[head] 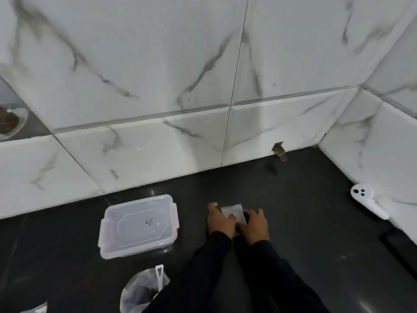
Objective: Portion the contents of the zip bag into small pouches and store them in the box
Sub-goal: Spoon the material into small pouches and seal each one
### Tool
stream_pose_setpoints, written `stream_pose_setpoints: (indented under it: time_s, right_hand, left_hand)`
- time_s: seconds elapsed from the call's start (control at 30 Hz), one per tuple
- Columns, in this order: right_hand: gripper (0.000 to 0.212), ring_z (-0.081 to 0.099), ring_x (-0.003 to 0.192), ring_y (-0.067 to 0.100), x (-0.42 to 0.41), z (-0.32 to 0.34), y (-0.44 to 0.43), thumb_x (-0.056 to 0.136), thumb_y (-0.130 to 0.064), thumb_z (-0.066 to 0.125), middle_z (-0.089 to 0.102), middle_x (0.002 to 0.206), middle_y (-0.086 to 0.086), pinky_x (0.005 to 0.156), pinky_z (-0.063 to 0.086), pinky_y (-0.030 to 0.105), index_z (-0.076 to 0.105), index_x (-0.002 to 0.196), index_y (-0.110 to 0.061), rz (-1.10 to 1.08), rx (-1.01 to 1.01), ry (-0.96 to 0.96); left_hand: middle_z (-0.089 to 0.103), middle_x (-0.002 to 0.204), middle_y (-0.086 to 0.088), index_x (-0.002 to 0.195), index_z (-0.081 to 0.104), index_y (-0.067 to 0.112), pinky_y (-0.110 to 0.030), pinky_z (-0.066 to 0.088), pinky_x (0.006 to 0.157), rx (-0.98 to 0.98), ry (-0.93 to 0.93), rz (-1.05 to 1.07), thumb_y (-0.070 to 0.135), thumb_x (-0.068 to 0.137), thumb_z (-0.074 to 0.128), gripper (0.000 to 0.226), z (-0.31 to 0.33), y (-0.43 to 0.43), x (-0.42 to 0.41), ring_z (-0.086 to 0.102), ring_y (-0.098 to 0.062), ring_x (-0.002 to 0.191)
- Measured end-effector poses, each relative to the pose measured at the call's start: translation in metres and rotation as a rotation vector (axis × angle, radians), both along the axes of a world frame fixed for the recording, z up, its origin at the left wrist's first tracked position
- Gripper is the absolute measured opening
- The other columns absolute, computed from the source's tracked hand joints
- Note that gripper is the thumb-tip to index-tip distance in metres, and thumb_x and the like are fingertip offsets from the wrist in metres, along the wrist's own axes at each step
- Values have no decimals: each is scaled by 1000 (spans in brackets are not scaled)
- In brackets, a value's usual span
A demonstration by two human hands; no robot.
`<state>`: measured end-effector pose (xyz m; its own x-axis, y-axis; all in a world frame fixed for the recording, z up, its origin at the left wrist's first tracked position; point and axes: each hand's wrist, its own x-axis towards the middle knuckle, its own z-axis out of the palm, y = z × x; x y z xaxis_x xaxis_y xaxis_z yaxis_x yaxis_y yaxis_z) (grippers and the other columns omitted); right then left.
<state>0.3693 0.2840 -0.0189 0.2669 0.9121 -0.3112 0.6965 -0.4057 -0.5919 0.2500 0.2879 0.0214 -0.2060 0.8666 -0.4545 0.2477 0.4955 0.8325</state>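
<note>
Pinching the small pouch (233, 210) against the desk (311, 233), we have left grip (220, 220) and right grip (255, 223) both clasping it; box (137, 224) lidded, left of them, zip bag (137, 292) nearer us.

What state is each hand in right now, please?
Left hand: on the pouch, fingers over it; grip cannot be told.
Right hand: on the same pouch; grip cannot be told.
</note>
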Motion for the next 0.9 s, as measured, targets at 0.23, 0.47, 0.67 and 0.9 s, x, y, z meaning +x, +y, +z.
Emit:
stream_pose_setpoints:
  time_s: [0.23, 0.47, 0.67, 0.9]
  right_hand:
    - [46, 63, 83, 12, 2, 3, -2, 78, -7, 71, 68, 97, 3, 65, 45, 13, 59, 122, -12, -109, 5, 234]
    - [46, 65, 99, 7, 2, 49, -36, 85, -18, 78, 63, 113, -4, 74, 54, 14, 60, 126, -23, -52, 206, 542]
    - [12, 71, 89, 11, -24, 113, -86, 84, -17, 77, 76, 94, -1, 80, 57, 26, 77, 96, -21, 279, 219, 625]
    - [11, 65, 77, 10, -94, 136, -143, 85, -14, 76, 67, 81, -9, 66, 49, 13, 70, 82, -22, 409, 504, 376]
  left_hand:
    - [72, 100, -7, 88, 67, 16, -26, 51, 82, -72, 154, -17, 10, 84, 61, 10, -19, 7, 1, 67, -26, 98]
    - [71, 86, 2, 85, 72, 15, -13, 46, 72, 244, 127, -274, 12, 85, 70, 4, -1, -26, -43, 63, -9, 81]
    - [69, 89, 6, 86, 70, 29, -25, 55, 77, 408, 100, -317, 14, 86, 70, 14, 45, -80, -107, 66, -8, 85]
    - [71, 78, -5, 105, 58, 16, -42, 60, 74, 369, -306, 169, 17, 82, 78, 30, 113, -166, -136, 72, -30, 75]
